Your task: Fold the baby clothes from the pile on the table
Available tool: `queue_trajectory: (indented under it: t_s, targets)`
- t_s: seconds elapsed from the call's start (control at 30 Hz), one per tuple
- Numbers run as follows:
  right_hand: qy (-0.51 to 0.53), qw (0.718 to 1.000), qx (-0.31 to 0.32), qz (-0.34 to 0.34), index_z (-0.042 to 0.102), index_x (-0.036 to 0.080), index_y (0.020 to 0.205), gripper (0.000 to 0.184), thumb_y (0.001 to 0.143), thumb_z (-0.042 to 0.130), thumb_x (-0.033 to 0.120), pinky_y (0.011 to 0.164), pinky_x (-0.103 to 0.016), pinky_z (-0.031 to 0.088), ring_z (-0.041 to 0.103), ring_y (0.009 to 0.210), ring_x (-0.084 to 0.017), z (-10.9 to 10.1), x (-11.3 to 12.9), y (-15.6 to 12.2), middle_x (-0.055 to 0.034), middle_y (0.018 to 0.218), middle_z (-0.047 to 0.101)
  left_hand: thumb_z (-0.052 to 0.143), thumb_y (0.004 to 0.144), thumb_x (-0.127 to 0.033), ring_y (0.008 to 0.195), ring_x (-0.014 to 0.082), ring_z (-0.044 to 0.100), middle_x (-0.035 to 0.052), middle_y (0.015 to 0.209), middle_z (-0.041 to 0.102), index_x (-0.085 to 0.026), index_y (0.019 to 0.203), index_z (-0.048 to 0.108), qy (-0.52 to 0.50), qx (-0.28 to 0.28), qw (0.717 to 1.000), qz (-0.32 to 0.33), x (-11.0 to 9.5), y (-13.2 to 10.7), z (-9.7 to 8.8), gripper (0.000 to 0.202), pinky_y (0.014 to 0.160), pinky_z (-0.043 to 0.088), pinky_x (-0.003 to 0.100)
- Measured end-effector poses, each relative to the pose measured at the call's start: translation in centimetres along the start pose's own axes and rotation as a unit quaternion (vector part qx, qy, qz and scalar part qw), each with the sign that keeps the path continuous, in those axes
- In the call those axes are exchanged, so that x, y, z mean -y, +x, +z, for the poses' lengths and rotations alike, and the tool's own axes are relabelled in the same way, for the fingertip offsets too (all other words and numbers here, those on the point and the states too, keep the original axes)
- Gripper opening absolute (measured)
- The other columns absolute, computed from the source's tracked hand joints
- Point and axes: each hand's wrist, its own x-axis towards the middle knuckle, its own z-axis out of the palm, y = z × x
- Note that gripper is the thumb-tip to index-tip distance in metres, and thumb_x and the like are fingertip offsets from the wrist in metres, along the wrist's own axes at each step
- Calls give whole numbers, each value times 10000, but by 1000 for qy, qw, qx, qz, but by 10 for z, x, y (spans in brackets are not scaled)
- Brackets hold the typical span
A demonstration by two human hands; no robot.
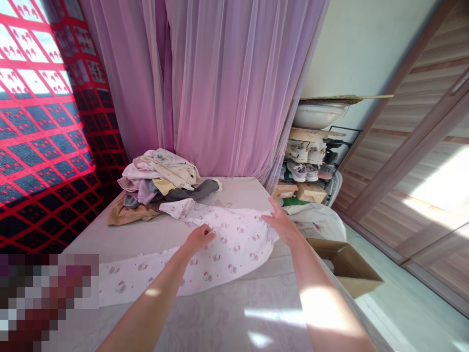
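A white printed garment [234, 249] lies spread on the pale-covered bed [220, 320], beside heaped clothes [161, 171]. The left hand [200, 238] curls narrow over it, pinching or not I can't tell; the right hand [282, 226], thumb and forefinger apart, touches its edge.

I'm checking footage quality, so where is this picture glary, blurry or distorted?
Head view: sunlight blows out parts of the right forearm, bed and wardrobe; head view: the lower-left corner is pixelated; head view: the wardrobe leans, likely wide-angle stretch; head view: the cloth looks fairly sharp.
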Motion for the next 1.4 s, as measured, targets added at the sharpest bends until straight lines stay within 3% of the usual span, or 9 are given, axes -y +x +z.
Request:
queue_trajectory:
  t_s: [0.13, 0.33, 0.43, 0.53, 0.73, 0.97, 1.17, 1.27, 1.4]
  targets:
    - [-122, 989, 88, -8, 564, 221, 1281, 620, 663, 595, 172, 802, -337, 517, 664, 932, -231, -22, 37, 7, -38, 1021, 718, 589, 721, -358, 576, 110, 525, -75, 604, 486, -221, 765, 435, -153, 6, 988, 20, 0, -8, -8, 211, 534, 364, 202]
    - [-455, 879, -37, -139, 700, 239, 1010, 335, 754, 528, 110, 888, -368, 468, 631, 1002, -257, -25, 92, 19, -82, 1049, 696, 680, 682, -375, 691, 119, 611, -10, 897, 651, -248, 1111, 462, -340, 24, 939, 39, -23, -26, -37, 498, 581, 424, 210]
    - [-433, 868, -85, -227, 696, 204, 906, 227, 777, 516, 157, 952, -383, 438, 565, 1140, -275, -18, 118, 21, -119, 1201, 620, 756, 656, -308, 888, 138, 620, 35, 1088, 645, -278, 1346, 410, -407, 31, 912, 33, -38, -35, -56, 772, 712, 447, 222]
    - [-366, 887, -81, -270, 666, 212, 910, 217, 782, 493, 185, 939, -369, 441, 565, 1140, -255, -14, 147, 21, -91, 1221, 620, 767, 674, -338, 883, 131, 592, 33, 1127, 631, -306, 1417, 401, -371, 43, 927, 26, -46, -44, -72, 829, 697, 424, 208]
    - [-287, 918, -74, -263, 613, 242, 973, 221, 778, 523, 294, 694, -307, 454, 614, 746, -201, -8, 202, 18, -8, 836, 687, 770, 608, -461, 695, 122, 563, 20, 919, 666, -210, 1100, 651, -345, 119, 928, 72, -56, -47, -87, 564, 546, 362, 196]
    - [-176, 954, -116, -215, 622, 212, 954, 294, 713, 601, 379, 709, -338, 475, 611, 764, -209, -19, 203, 34, -21, 837, 683, 555, 772, -420, 659, 152, 542, -21, 633, 548, -170, 759, 650, -169, -131, 969, 121, -79, -38, -138, 268, 624, 402, 246]
    - [-61, 965, -76, -243, 573, 223, 979, 342, 769, 581, 493, 583, -299, 489, 587, 660, -181, -22, 201, 21, 9, 757, 626, 506, 830, -379, 863, 161, 518, 18, 884, 565, -185, 829, 626, -8, -348, 906, 240, -100, -58, -193, 228, 748, 407, 257]
    - [-75, 931, -153, -323, 566, 235, 997, 322, 808, 565, 495, 652, -322, 497, 588, 712, -192, -24, 216, 15, -9, 801, 633, 468, 856, -471, 681, 116, 464, -21, 732, 499, -185, 872, 575, -84, -265, 923, 264, -100, -70, -193, 305, 615, 377, 227]
    - [-122, 891, -230, -372, 561, 245, 1038, 301, 862, 511, 484, 730, -360, 492, 609, 810, -224, -28, 238, 23, -55, 901, 653, 643, 732, -494, 543, 81, 388, -60, 626, 468, -186, 903, 564, -126, -128, 950, 254, -80, -77, -153, 361, 511, 316, 205]
